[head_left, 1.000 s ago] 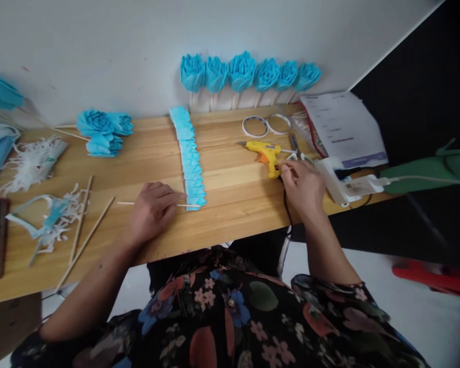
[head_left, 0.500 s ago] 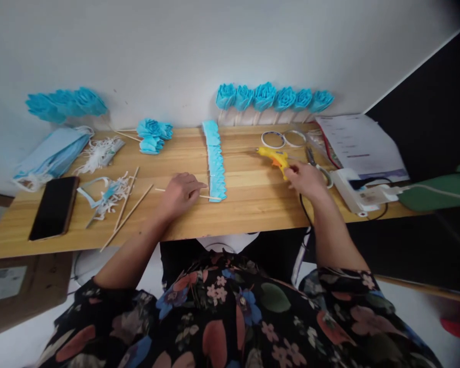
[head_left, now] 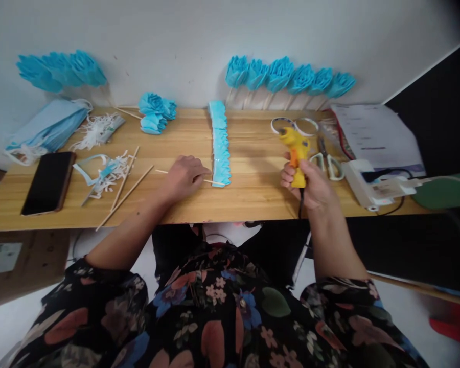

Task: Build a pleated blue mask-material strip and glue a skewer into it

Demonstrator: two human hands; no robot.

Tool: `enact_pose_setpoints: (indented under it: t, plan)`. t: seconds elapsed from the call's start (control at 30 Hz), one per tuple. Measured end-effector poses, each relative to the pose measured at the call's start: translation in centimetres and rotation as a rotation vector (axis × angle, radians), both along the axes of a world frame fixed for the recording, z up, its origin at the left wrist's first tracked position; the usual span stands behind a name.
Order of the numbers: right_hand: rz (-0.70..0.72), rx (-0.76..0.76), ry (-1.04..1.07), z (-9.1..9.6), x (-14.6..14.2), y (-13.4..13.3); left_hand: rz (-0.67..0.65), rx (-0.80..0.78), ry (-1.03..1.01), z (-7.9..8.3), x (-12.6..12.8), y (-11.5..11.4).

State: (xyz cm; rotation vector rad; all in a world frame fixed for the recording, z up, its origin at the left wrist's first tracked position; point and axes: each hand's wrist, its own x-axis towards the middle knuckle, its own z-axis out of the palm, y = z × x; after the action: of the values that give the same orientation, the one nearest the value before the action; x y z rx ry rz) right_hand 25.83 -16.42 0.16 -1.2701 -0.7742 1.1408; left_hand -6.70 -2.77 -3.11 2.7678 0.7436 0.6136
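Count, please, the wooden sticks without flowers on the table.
3: one stick beside the white scraps, another stick nearer the left hand, a third stick under that hand. Others may be hidden.

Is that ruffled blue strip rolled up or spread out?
Spread out: the blue strip lies lengthwise on the table, from near the wall toward the front, ruffled edge visible, with a thin stick over its near end.

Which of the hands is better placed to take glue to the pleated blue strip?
Probably the right hand: it grips the yellow glue gun. The left hand is over the thin stick, whose tip overlaps the near end of the blue strip.
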Motion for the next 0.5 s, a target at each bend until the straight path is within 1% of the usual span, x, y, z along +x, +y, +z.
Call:
enact_pose_setpoints:
  t: [0.1, 0.23, 0.3, 0.5]
  plan:
    - [-0.056, 0.033, 0.024, 0.5, -0.5, 0.8, -0.001, 0.033, -0.027, -0.3, 0.0, 0.1]
    - [0.016, 0.089, 0.051, 1.9, -0.1, 2.1, -0.006, 0.062, -0.051, -0.7, 0.0, 0.4]
    - [0.023, 0.099, 0.057, 2.4, 0.4, 2.9, -0.005, 0.055, -0.052, -0.9, -0.1, 0.5]
    - [0.05, 0.073, 0.101, 2.2, 1.4, 6.3, 0.001, 0.072, -0.057, -0.8, -0.1, 0.4]
